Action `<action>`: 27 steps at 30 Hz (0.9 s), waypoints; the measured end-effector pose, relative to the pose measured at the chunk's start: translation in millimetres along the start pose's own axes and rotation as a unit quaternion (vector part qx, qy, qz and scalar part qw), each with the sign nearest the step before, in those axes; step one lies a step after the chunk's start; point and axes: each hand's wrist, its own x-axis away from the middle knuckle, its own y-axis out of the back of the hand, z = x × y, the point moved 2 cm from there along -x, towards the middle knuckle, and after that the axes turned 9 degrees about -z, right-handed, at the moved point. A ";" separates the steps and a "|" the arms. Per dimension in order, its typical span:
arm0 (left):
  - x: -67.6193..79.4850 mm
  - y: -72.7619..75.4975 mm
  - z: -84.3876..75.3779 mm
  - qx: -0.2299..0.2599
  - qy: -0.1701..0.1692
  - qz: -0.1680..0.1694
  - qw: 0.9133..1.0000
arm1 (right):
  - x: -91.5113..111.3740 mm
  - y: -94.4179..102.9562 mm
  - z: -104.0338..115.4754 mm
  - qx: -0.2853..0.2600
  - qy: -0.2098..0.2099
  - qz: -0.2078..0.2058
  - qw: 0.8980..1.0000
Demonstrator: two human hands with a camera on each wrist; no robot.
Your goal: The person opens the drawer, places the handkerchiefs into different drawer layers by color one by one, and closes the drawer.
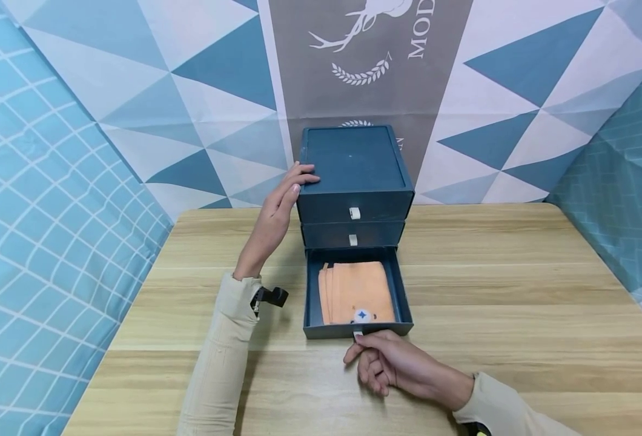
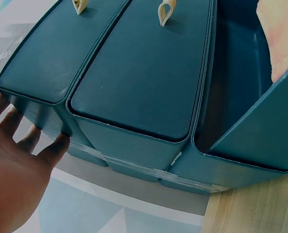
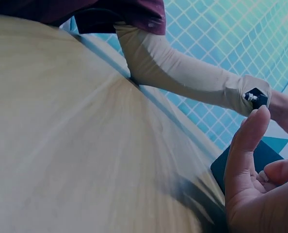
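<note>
A dark blue drawer box [image 1: 354,160] with three stacked drawers stands on the table. Its bottom drawer [image 1: 312,303] is pulled out, while the upper two are closed. Inside the open drawer lies a folded orange cloth [image 1: 359,290] with a small white-and-blue patch. My left hand [image 1: 277,209] rests against the box's upper left side, fingers reaching over the top edge; in the left wrist view the fingers [image 2: 54,148] touch the side wall. At the drawer's front, my right hand [image 1: 394,363] pinches the white pull tab [image 1: 358,333], which is partly hidden by the thumb.
The wooden table [image 1: 517,290] extends on both sides of the box. Behind it hangs a patterned cloth backdrop [image 1: 217,79], with blue gridded fabric [image 1: 43,212] at the left. White pull tabs [image 1: 355,213] hang on the closed drawers.
</note>
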 end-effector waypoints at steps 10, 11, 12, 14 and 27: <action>-0.1 -0.9 -0.2 -0.002 0.000 -0.001 1.000 | -3.3 8.4 9.9 0.027 0.015 -0.030 0.999; 0.0 -0.8 -0.2 -0.003 0.000 -0.001 1.000 | -3.7 8.8 10.4 0.029 0.015 -0.030 0.999; 0.0 -0.9 -0.2 -0.002 0.000 -0.001 1.000 | -4.2 9.0 10.6 0.028 0.014 -0.028 0.999; 0.0 -1.1 -0.3 -0.003 0.001 -0.001 1.000 | -5.4 9.2 11.2 0.028 0.017 -0.024 0.999; -0.5 -0.2 1.0 0.005 -0.004 0.000 1.000 | -19.5 11.1 20.9 0.042 0.034 -0.066 0.996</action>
